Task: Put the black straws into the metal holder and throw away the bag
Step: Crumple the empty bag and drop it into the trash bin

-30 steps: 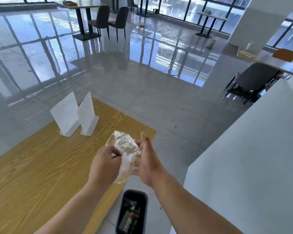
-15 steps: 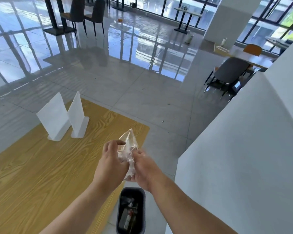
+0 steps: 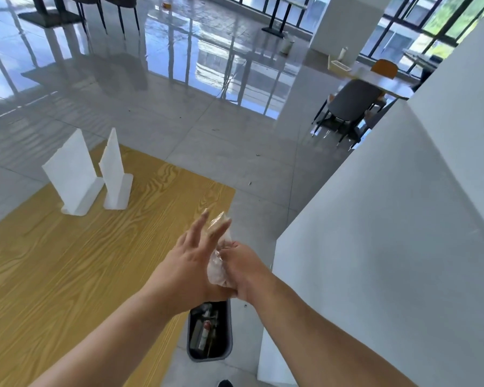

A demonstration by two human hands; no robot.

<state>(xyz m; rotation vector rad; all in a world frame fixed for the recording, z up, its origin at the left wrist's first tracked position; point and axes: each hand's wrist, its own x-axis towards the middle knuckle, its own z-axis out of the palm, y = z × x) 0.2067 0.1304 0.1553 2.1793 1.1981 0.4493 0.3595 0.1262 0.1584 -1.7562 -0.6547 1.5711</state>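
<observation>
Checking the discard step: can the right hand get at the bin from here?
Probably yes. The right hand grips the bag almost over the open, lidless bin. Only the left hand, at its wrist, overlaps the bin's far edge in view.

No readable text: the crumpled clear plastic bag point(image 3: 217, 270) looks unprinted, two white upright card stands point(image 3: 74, 174) blank, labels point(image 3: 206, 326) inside the dark grey plastic bin point(image 3: 210, 358) too blurred.

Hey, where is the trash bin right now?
Head view, bottom centre: the black bin stands on the floor beneath the left hand, right hand and crumpled bag, between the wooden table and the white wall.
</observation>
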